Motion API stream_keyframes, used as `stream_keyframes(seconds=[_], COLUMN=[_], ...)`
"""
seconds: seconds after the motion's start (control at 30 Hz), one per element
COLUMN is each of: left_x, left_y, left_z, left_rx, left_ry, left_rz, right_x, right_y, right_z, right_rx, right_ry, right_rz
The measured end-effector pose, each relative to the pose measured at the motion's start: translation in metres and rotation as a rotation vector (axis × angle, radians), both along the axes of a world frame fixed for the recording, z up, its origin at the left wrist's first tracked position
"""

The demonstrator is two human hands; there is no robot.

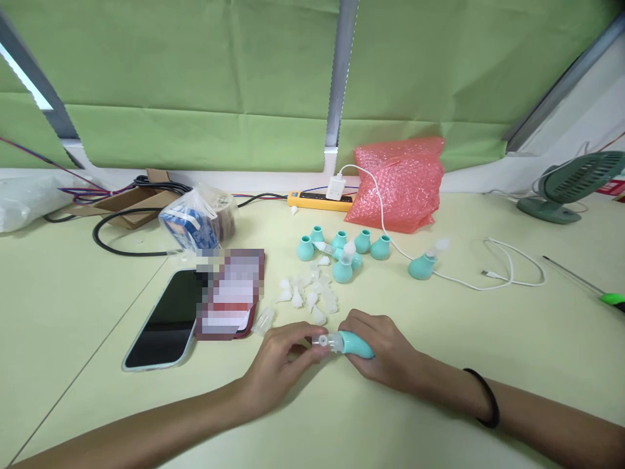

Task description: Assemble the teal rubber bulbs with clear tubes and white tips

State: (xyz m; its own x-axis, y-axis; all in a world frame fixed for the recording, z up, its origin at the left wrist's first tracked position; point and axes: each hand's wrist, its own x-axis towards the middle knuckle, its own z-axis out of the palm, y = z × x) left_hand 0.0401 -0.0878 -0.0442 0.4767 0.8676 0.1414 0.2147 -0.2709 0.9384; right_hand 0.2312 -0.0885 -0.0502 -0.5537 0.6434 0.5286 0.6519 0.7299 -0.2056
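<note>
"Where is the piece being handled?"

"Lower centre of the frame, between the hands: a teal, rounded squeeze bulb [359, 345] with a clear plastic tubular nozzle [334, 342] at its neck."

"How do they line up?"

"Nearly end to end. The long axis runs roughly left to right, the nozzle pointing left and the bulb's body to the right, tipping slightly down. How deeply the nozzle is seated, I can't tell."

"Which hand is nearer which part?"

"The left hand [278, 365] has the nozzle's far end pinched between thumb and fingertips. The right hand [388, 350] wraps the bulb, its fingers curled over and partly hiding it."

"And the pose?"

"The left forearm slants up from the lower left corner; the right reaches in from the lower right, a black band [489, 393] at the wrist. Small translucent white tips [297, 298] lie just beyond, around mid-frame."
</note>
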Motion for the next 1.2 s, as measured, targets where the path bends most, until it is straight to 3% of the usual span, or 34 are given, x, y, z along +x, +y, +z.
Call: stream_keyframes(seconds=[0.17,0.43,0.7,0.93,1.07,1.2], left_x=[-0.003,-0.004,-0.010,-0.013,-0.013,-0.020], left_y=[0.000,-0.001,-0.003,0.000,0.005,0.017], left_z=[-0.002,-0.004,0.007,0.019,0.020,0.030], left_rx=[0.344,0.723,1.117,1.208,1.113,1.003], left_ry=[0.092,0.268,0.432,0.416,0.392,0.151], left_rz=[-0.054,-0.151,-0.266,-0.395,-0.386,-0.290], right_x=[-0.001,-0.003,-0.007,-0.008,-0.010,-0.014], right_y=[-0.001,-0.001,-0.005,-0.009,-0.008,-0.012], right_z=[-0.001,0.002,0.017,0.025,0.023,0.017], right_rx=[-0.072,-0.240,-0.560,-0.840,-0.848,-0.721], right_ry=[-0.021,-0.067,0.039,0.162,0.243,0.385], right_rz=[0.009,0.024,0.078,0.144,0.166,0.183])
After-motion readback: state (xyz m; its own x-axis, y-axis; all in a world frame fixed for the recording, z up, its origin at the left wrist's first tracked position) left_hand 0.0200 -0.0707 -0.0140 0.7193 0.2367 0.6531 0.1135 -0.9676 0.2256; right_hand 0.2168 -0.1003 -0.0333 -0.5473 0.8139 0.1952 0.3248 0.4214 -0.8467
